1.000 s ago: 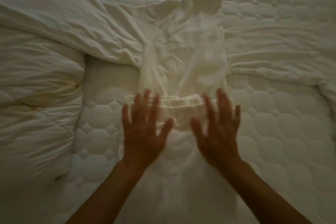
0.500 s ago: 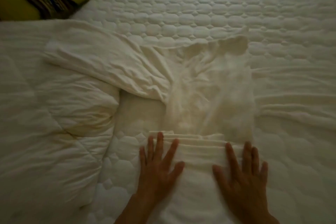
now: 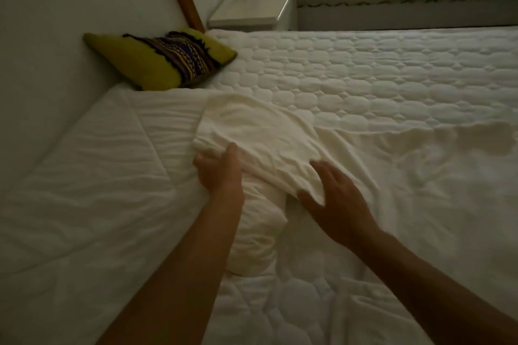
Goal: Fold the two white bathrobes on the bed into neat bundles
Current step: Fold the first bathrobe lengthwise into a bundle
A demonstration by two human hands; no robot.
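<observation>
Two hands on the white bathrobe (image 3: pixel 266 134) spread across the middle of the bed (image 3: pixel 392 73): left hand (image 3: pixel 217 173) gripping a fold of the cloth, right hand (image 3: pixel 339 199) flat on it, fingers straight.

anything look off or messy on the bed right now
Nothing spilled or damaged. The robe is creased and skewed, one end draped onto the duvet on the left, not yet a neat bundle. The yellow cushion lies tilted at the bed's far corner.

White bathrobe (image 3: pixel 260 131), white quilted mattress (image 3: pixel 364 78), yellow-green cushion (image 3: pixel 157 60) with dark stripes.
</observation>
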